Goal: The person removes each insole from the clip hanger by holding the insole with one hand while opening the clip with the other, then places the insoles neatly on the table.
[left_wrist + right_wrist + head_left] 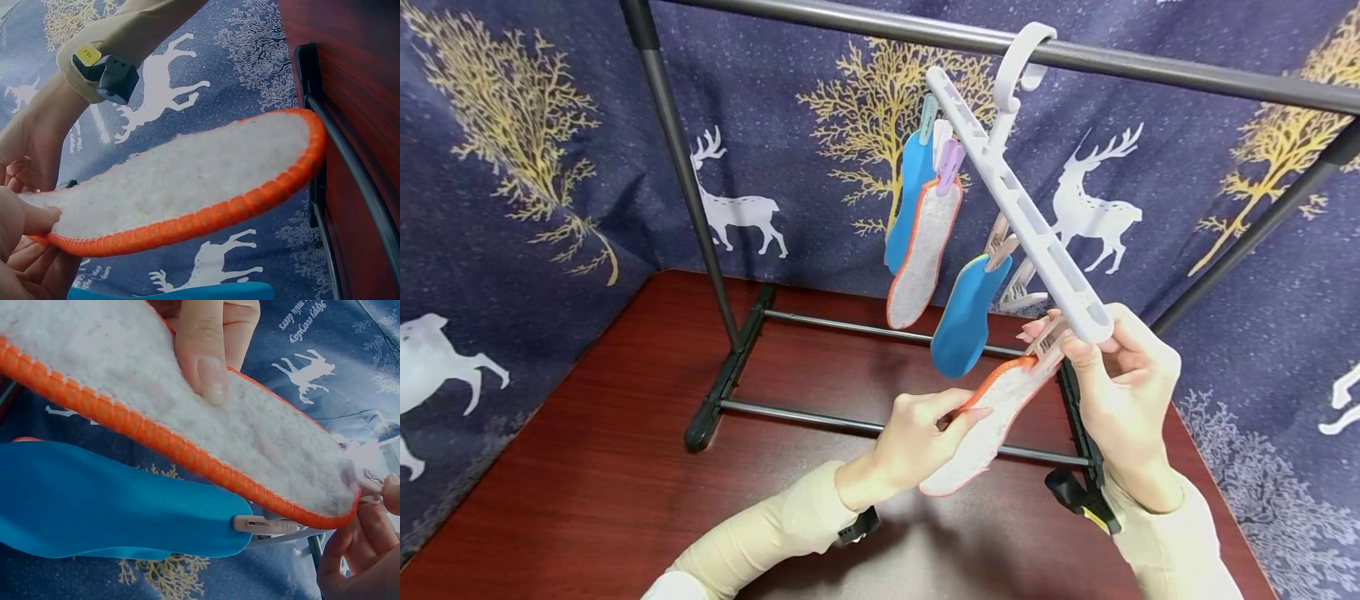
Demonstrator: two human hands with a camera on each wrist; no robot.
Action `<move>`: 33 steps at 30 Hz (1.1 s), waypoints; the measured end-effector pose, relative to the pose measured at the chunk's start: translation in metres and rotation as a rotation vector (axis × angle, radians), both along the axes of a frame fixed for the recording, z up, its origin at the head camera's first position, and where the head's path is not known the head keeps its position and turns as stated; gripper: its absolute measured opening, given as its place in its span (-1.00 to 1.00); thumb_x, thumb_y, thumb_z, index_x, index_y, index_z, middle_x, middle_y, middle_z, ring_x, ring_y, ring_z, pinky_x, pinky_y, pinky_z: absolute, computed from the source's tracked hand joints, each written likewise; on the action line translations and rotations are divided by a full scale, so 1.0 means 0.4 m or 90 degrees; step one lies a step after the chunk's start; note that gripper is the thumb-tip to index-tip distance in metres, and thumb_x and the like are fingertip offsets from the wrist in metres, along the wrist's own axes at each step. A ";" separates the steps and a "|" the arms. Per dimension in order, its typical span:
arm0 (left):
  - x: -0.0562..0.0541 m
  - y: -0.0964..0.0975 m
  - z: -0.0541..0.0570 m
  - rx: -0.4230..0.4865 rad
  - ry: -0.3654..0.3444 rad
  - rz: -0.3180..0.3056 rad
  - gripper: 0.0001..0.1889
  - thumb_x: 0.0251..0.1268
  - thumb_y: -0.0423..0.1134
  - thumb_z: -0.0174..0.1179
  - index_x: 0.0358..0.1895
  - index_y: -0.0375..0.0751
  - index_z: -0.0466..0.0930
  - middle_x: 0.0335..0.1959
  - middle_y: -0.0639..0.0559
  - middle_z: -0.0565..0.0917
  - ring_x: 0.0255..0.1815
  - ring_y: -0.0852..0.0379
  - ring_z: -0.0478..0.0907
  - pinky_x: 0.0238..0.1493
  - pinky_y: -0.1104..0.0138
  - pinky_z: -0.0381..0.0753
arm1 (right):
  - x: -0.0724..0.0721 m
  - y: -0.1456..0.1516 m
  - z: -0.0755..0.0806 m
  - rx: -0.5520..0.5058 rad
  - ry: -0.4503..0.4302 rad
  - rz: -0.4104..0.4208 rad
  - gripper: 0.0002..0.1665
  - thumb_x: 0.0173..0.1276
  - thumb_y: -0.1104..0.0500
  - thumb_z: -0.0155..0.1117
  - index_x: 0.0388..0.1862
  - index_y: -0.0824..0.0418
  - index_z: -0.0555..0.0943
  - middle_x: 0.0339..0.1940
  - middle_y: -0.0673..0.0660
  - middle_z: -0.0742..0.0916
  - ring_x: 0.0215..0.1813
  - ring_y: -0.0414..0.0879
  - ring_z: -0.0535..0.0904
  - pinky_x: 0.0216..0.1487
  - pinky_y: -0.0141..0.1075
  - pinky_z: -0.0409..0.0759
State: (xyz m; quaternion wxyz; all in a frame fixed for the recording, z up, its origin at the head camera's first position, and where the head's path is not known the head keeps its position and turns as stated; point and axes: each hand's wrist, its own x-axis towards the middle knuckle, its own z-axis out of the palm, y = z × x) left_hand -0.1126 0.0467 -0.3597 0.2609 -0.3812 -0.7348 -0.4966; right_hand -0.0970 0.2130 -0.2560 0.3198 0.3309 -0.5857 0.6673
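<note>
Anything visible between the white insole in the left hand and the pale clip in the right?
Nothing visible. The left hand pinches the white insole, whose upper end meets the pale clip held by the right hand. The nearest blue insole hangs off to one side, not between them.

Four insoles (998, 410), one hanger (997, 167)

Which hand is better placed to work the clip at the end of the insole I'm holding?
Your right hand, most likely: its fingers are at the clip. Your left hand pinches the insole farther down, away from the clip, so it seems better suited to steadying.
</note>
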 end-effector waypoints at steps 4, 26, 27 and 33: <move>-0.002 -0.003 -0.003 -0.002 -0.017 -0.013 -0.87 0.15 -0.34 0.34 -0.23 -0.25 0.72 -0.39 0.02 0.77 -0.50 0.29 0.62 -0.36 0.69 0.53 | -0.001 -0.002 -0.001 -0.010 -0.002 0.003 -0.86 0.28 0.51 0.17 -0.23 0.65 0.52 -0.35 0.26 0.78 -0.26 0.01 0.76 -0.21 -0.40 0.65; -0.004 -0.008 -0.002 -0.006 -0.023 -0.039 -0.87 0.15 -0.34 0.34 -0.24 -0.27 0.70 -0.42 0.02 0.75 -0.53 0.32 0.54 -0.42 0.69 0.49 | -0.008 0.001 -0.011 -0.027 0.000 0.021 -0.88 0.28 0.55 0.11 -0.24 0.67 0.50 -0.34 0.29 0.77 -0.25 0.03 0.75 -0.18 -0.36 0.67; -0.003 -0.009 -0.002 -0.009 -0.023 -0.039 -0.87 0.15 -0.34 0.34 -0.23 -0.27 0.70 -0.41 0.02 0.75 -0.52 0.31 0.55 -0.41 0.69 0.49 | -0.008 0.001 -0.011 -0.027 0.001 0.020 -0.88 0.28 0.56 0.10 -0.24 0.67 0.50 -0.34 0.29 0.77 -0.25 0.03 0.75 -0.18 -0.36 0.66; -0.001 -0.012 -0.004 -0.013 -0.009 -0.038 -0.85 0.14 -0.33 0.35 -0.21 -0.25 0.70 -0.39 0.03 0.75 -0.50 0.35 0.56 -0.37 0.71 0.49 | -0.008 0.000 -0.010 -0.020 -0.003 -0.007 -0.84 0.28 0.47 0.21 -0.26 0.63 0.52 -0.36 0.26 0.79 -0.26 -0.02 0.75 -0.20 -0.42 0.63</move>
